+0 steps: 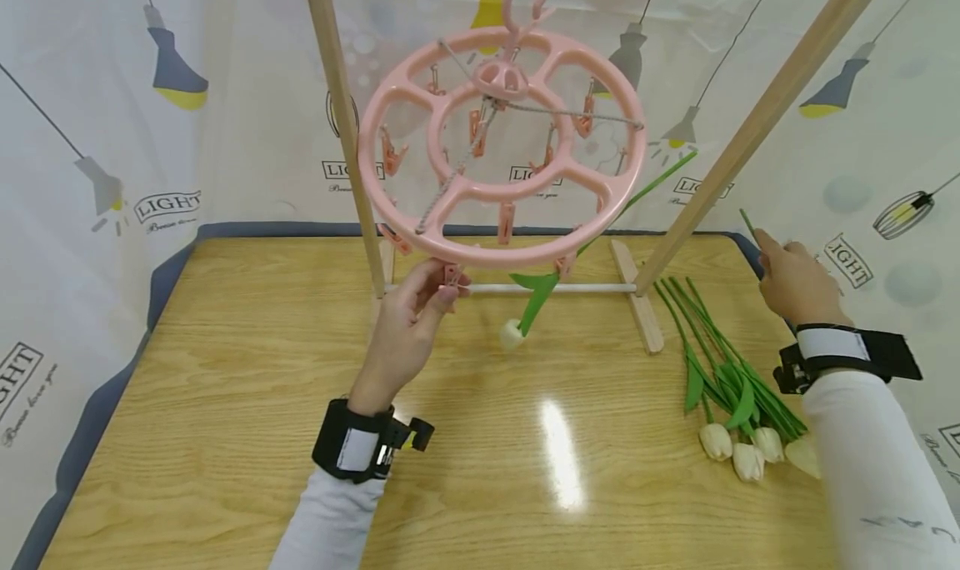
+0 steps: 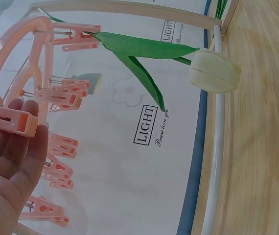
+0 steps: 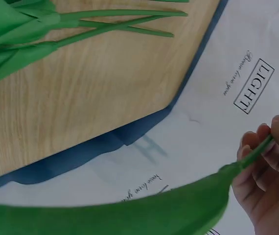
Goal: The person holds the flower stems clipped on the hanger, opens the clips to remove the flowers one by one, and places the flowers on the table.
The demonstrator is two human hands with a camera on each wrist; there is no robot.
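Observation:
A round pink clip hanger [image 1: 487, 257] hangs from above with several pink clothespins dangling from its rings. At the near rim my left hand [image 1: 405, 324] pinches one of those clothespins [image 2: 12, 121] between thumb and fingers. A white artificial tulip [image 1: 513, 334] hangs head down from another clothespin [image 2: 76, 36], to the right of that hand. Off to the far right, my right hand [image 1: 802, 285] grips the thin green stem [image 3: 251, 155] of a tulip. Its long green leaf [image 3: 178, 210] shows in the right wrist view; the bloom is hidden.
More white tulips [image 1: 748, 462] lie bunched on the wooden table [image 1: 247, 420], below my right hand. A wooden stand [image 1: 757, 137] with a white lower bar [image 1: 495, 288] frames the hanger. Behind is a white cloth printed with lamps.

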